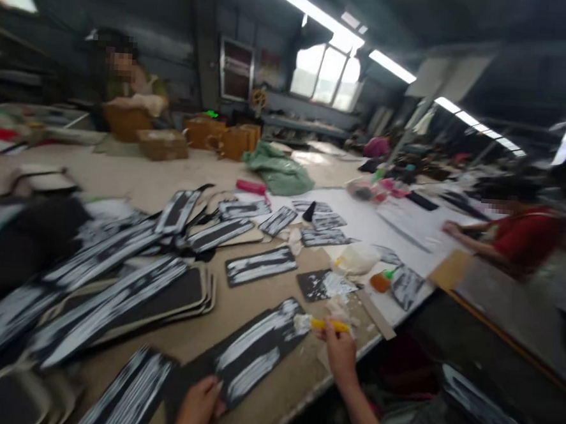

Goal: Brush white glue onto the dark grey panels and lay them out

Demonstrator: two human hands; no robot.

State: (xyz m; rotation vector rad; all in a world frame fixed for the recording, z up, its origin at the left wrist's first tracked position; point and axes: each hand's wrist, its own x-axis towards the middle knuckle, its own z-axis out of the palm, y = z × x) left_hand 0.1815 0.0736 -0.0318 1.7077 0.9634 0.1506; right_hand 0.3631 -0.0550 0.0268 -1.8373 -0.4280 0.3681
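A dark flat panel with streaks of white paste lies on the brown work surface. My left hand pinches its near lower edge. In my right hand is a yellow-handled brush, its white-coated bristles touching the panel's far right end. Beyond it sit another streaked panel and a dark piece heaped with white paste. To the left, long streaked strips overlap on light-edged dark panels.
A wooden strip lies by the table's right edge. Farther back are a green cloth, a pink tool, an orange container and brown boxes. One person is at the back left, another in red at right.
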